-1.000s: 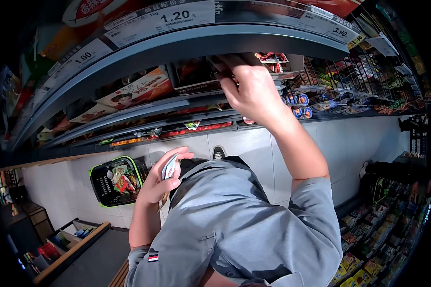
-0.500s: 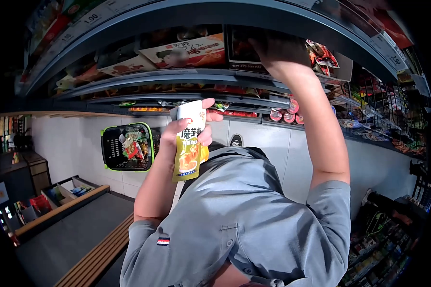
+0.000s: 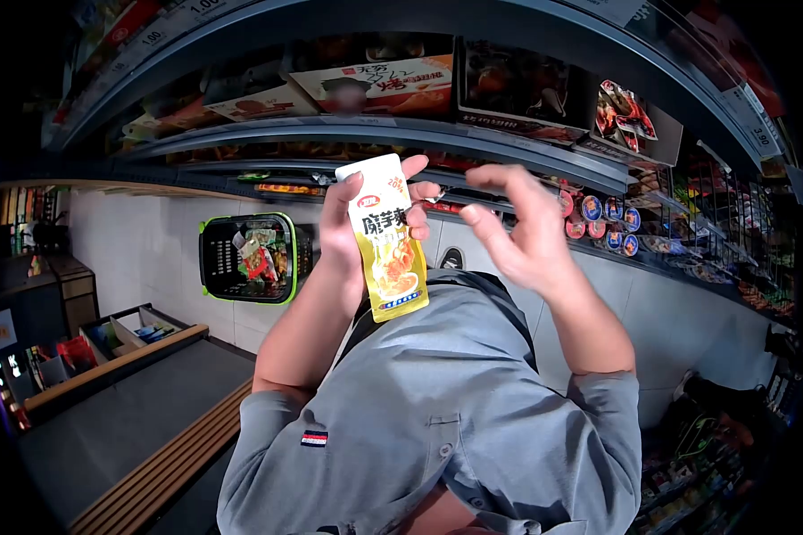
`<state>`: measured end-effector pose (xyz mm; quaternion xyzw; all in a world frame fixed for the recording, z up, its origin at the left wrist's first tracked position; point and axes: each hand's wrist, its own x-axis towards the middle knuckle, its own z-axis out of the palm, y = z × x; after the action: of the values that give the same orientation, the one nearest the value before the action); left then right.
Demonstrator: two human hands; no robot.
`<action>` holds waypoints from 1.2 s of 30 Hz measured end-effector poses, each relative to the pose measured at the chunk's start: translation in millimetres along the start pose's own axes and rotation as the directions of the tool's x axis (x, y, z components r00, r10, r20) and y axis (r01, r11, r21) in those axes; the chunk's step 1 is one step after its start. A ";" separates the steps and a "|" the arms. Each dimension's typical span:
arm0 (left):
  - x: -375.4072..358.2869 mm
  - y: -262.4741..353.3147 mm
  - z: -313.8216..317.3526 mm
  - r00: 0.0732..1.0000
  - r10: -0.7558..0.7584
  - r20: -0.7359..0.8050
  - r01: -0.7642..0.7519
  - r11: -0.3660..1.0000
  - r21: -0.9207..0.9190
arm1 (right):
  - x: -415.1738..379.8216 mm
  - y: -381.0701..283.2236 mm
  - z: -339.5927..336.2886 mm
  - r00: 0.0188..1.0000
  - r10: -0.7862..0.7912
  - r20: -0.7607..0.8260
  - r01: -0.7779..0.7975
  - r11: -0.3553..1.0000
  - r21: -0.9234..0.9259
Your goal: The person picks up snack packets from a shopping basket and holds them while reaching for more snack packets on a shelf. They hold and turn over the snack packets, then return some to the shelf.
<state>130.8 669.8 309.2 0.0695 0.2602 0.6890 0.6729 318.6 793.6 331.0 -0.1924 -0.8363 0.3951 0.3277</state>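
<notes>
Left hand (image 3: 341, 239) clamped on a packet (image 3: 386, 236), right hand (image 3: 528, 234) free.
From the left: a basket (image 3: 221, 270) with goods in it on the floor; the packet, pinched upright between left thumb and fingers, printed face showing; the right hand, thumb and fingers apart, apparently holding nothing; round tubs (image 3: 591, 208) beyond. The step in hand looks like holding up the packet; the next move seems to call for a steady left grip.
</notes>
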 end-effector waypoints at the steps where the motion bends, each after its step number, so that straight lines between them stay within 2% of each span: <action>1: 1.6 -0.5 1.4 1.000 0.002 0.000 -0.002 1.000 0.001 | -15.8 -0.4 19.5 0.957 0.239 0.166 -0.274 0.932 0.238; 2: 3.2 -1.5 3.7 1.000 0.024 0.009 -0.024 1.000 -0.007 | -24.9 2.3 29.9 0.865 0.340 0.369 -0.464 0.822 0.331; 3: 4.5 -1.4 5.1 0.999 0.047 0.017 -0.046 0.999 -0.013 | -32.6 4.9 39.3 0.727 0.386 0.568 -0.644 0.670 0.370; 4: 7.5 -0.9 -0.4 0.994 0.046 0.099 -0.043 0.999 -0.030 | -42.3 8.9 52.0 0.754 0.323 0.572 -0.622 0.631 0.464; 5: 7.7 -2.2 -0.6 0.994 0.047 0.095 -0.045 0.999 -0.029 | -49.1 8.9 61.1 0.778 0.260 0.571 -0.599 0.581 0.551; 6: 7.7 -3.0 4.8 0.998 0.051 0.040 -0.052 0.998 0.021 | -45.7 -3.4 58.2 0.731 0.259 0.631 -0.676 0.397 0.620; 7: 7.4 -3.9 8.5 0.998 0.058 -0.014 -0.057 0.996 0.072 | -47.8 -4.7 59.7 0.729 0.259 0.634 -0.679 0.395 0.619; 9: 5.4 -4.3 11.0 0.999 0.050 -0.020 -0.048 0.993 0.109 | -50.3 -4.3 61.4 0.765 0.282 0.579 -0.644 0.307 0.701; 10: 3.9 -4.5 12.6 0.999 0.045 -0.028 -0.041 0.991 0.130 | -50.1 -4.5 59.8 0.768 0.312 0.559 -0.640 0.339 0.690; 12: -1.7 -6.9 14.4 0.999 0.039 -0.020 -0.036 0.991 0.126 | -49.2 -0.7 61.5 0.769 0.343 0.540 -0.635 0.308 0.708; 13: -9.5 -4.5 4.3 0.999 -0.035 -0.004 0.035 0.998 0.053 | -47.6 0.7 62.8 0.768 0.377 0.518 -0.627 0.277 0.728; 15: -19.6 -1.0 3.3 0.995 -0.077 -0.056 0.081 0.993 0.086 | -44.6 0.7 64.6 0.765 0.387 0.514 -0.632 0.304 0.713; 18: -30.3 4.8 -5.1 0.998 -0.010 -0.064 0.021 0.984 0.177 | -42.2 -0.9 73.4 0.752 0.336 0.567 -0.649 0.231 0.725; 19: -34.1 7.6 -6.8 0.998 0.001 -0.063 0.010 0.984 0.176 | -39.9 -5.1 76.5 0.768 0.346 0.539 -0.632 0.278 0.723; 21: -44.6 12.2 -9.3 0.971 0.101 -0.218 -0.051 0.973 0.225 | -36.9 -13.3 85.1 0.786 0.351 0.509 -0.613 0.337 0.714; 23: -56.7 21.9 -15.0 0.975 0.121 -0.187 -0.086 0.980 0.181 | -34.9 -20.1 97.3 0.806 0.372 0.460 -0.584 0.378 0.718; 26: -71.0 38.8 -35.3 0.972 0.209 -0.103 -0.168 0.934 0.316 | -29.2 -29.6 120.4 0.809 0.391 0.439 -0.580 0.403 0.708; 29: -94.9 72.0 -52.9 0.968 0.232 -0.097 -0.199 0.943 0.268 | -17.7 -47.7 152.4 0.844 0.387 0.372 -0.527 0.467 0.710; 30: -104.4 84.7 -59.6 0.968 0.227 -0.107 -0.191 0.942 0.275 | -10.1 -59.3 156.0 0.806 0.409 0.428 -0.583 0.420 0.696; 31: -112.0 95.7 -65.8 0.969 0.231 -0.092 -0.199 0.943 0.268 | -6.7 -64.6 165.9 0.810 0.409 0.420 -0.578 0.436 0.690; 33: -130.1 118.6 -79.5 0.960 0.278 -0.039 -0.255 0.922 0.291 | -3.3 -75.6 192.8 0.868 0.405 0.288 -0.475 0.505 0.721; 36: -154.9 148.1 -99.5 0.961 0.277 -0.008 -0.261 0.914 0.311 | 3.8 -95.4 226.6 0.891 0.391 0.229 -0.424 0.541 0.726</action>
<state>-32.4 500.2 330.5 0.1904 0.3691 0.7278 0.5457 151.2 616.1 300.5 -0.2182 -0.5302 0.7770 0.2599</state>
